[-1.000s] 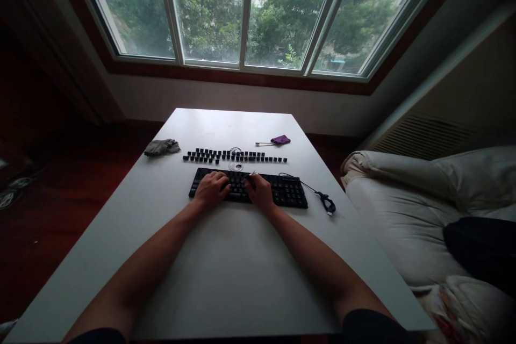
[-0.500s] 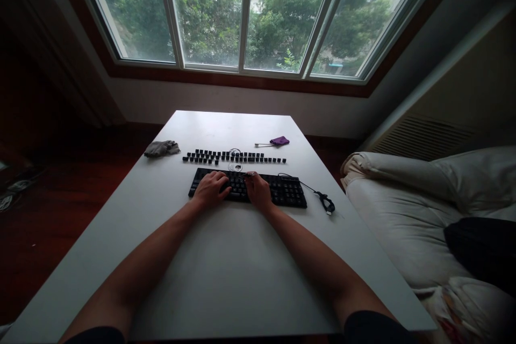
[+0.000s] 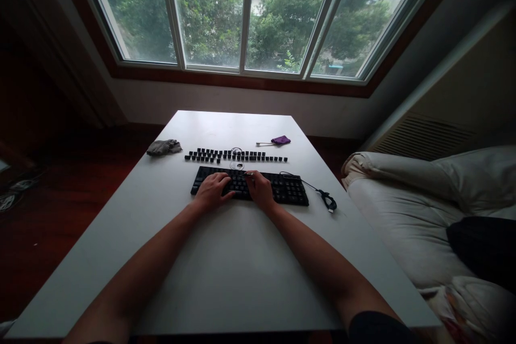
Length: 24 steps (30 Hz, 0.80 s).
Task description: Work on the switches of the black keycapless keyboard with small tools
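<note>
A black keyboard (image 3: pixel 290 189) lies crosswise on the white table. My left hand (image 3: pixel 212 191) rests on its left half, fingers laid over the keys and thumb held apart. Over the middle of the keyboard, my right hand (image 3: pixel 260 188) is closed in a pinch at the upper key rows. A small glint shows at its fingertips, but what they hold is too small to name. Behind the keyboard, several loose black keycaps (image 3: pixel 220 155) stand in rows. Between these and the keyboard lies a small ring-shaped item (image 3: pixel 237 166).
The keyboard's bundled cable (image 3: pixel 328 201) lies to the right. A crumpled grey cloth (image 3: pixel 164 147) sits at the table's left edge. Farther back are a purple pouch (image 3: pixel 281 140) and a thin white-tipped stick (image 3: pixel 264 144). A pale sofa (image 3: pixel 395 215) stands along the right side.
My left thumb has shifted slightly right along the front of the keyboard. My right hand stays pinched at nearly the same spot. The whole view has shifted a little.
</note>
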### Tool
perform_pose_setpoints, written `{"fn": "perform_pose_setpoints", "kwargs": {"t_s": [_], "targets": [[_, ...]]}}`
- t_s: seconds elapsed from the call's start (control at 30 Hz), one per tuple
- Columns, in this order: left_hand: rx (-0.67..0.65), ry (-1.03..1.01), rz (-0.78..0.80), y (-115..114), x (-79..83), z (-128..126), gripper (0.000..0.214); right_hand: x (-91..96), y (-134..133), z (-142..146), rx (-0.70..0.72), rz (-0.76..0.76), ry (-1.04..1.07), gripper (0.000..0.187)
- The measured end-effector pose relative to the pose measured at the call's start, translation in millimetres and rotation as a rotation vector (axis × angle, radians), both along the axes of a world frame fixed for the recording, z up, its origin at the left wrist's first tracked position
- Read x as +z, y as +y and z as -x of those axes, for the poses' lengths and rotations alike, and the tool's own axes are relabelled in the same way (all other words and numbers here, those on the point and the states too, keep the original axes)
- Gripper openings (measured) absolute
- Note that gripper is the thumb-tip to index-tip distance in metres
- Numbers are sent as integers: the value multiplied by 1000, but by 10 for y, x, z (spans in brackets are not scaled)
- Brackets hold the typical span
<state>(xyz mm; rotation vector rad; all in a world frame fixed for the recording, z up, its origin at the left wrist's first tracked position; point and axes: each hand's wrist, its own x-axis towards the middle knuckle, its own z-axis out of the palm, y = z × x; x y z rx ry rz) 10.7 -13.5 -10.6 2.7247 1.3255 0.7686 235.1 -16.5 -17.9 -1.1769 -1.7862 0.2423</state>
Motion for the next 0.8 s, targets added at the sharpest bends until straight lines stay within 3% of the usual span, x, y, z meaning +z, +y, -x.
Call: {"fn": "perform_pose_setpoints", "kwargs": {"t_s": [0.17, 0.37, 0.8], "targets": [[3, 24, 20, -73, -35, 21, 58, -12, -12, -22, -47, 66, 79, 18], [28, 23, 13, -145, -81, 10, 57, 46, -132, -54, 26, 98, 129, 20], [48, 16, -14, -250, -46, -75, 56, 60, -134, -9, 17, 88, 92, 20]]}}
